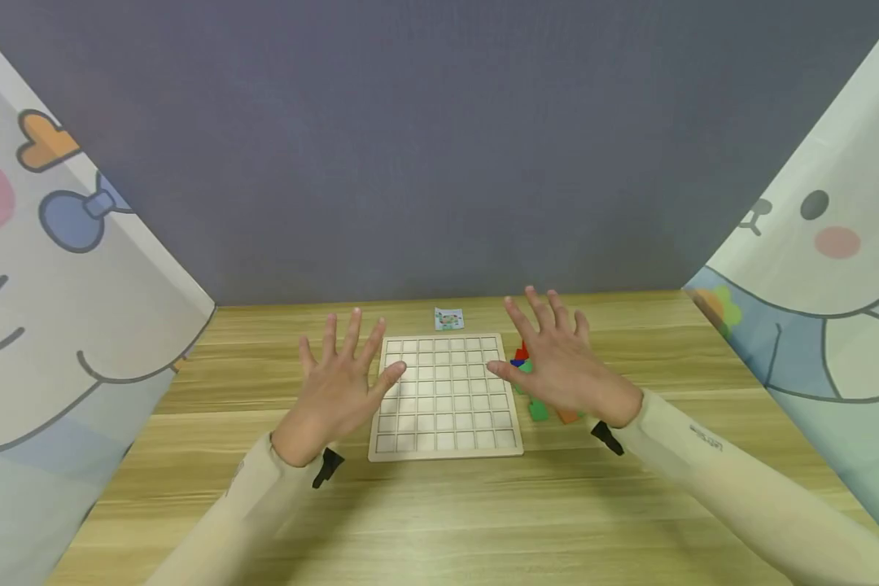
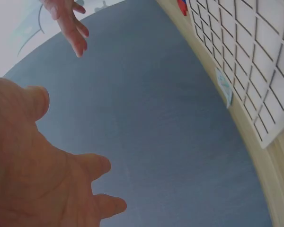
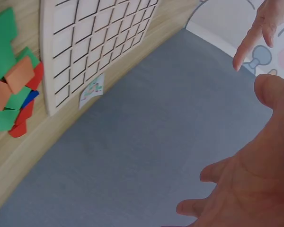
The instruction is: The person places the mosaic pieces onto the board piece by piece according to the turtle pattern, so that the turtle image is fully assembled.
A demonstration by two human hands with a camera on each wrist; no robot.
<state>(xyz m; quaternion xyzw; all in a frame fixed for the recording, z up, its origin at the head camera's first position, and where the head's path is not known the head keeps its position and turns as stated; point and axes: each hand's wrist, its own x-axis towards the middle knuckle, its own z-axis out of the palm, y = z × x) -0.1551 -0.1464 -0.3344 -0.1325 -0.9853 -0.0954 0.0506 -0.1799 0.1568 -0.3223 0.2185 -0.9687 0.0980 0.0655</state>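
A pale wooden grid board [image 1: 445,457] lies flat on the table, its square cells bare. My left hand [image 1: 337,395] hovers over the board's left side with fingers spread, holding nothing. Over the right side my right hand [image 1: 560,370] is held up the same way, palm down and fingers apart. Beneath the right hand, partly hidden by it in the head view, is a loose pile of coloured pieces [image 3: 19,94] in green, red, orange and blue. They overlap one another just beside the board's edge.
A small printed paper card [image 1: 449,318] lies behind the board, near the back edge of the wooden table [image 1: 439,521]. A dark grey panel [image 1: 439,146] rises behind the table. Cartoon-printed curtains [image 1: 813,325] hang on both sides.
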